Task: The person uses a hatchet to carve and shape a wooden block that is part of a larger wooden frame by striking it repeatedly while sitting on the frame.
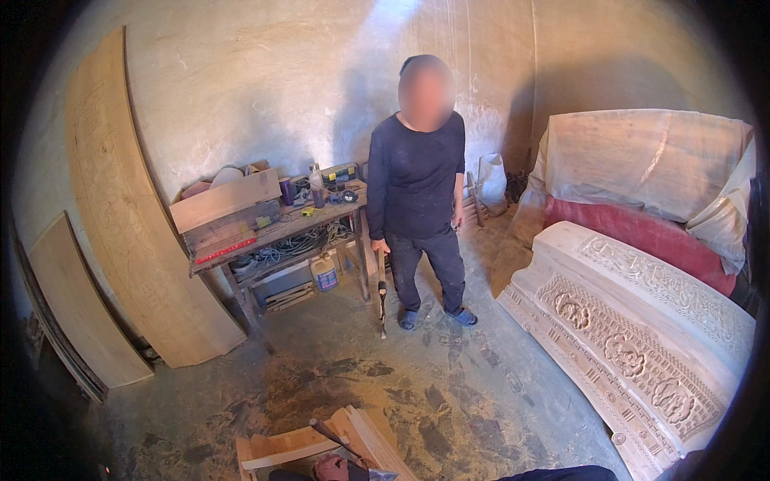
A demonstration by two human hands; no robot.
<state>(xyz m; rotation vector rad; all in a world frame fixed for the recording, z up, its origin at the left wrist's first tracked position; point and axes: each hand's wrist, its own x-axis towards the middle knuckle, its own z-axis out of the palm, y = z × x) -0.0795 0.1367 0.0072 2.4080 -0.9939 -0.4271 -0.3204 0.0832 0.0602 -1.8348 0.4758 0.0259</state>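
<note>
At the bottom edge, what appears to be my left hand (329, 469) is a small pinkish shape, cut off and too unclear to show its fingers. It is beside a dark-handled tool (335, 435), which lies across pale wooden boards (377, 425). Dark clothing of my own shows along the lower edge. My right hand is out of view. Facing me stands a person (413, 172) in dark clothes and blue sandals, a long tool (382, 293) hanging from one hand.
A cluttered workbench (285, 224) with cables beneath stands behind that person. Tall boards (136, 200) lean on the left wall. A carved pale wooden panel (618, 337) fills the right, before plastic-covered panels (642, 160) and red material. A white sack (492, 180) sits by the back wall.
</note>
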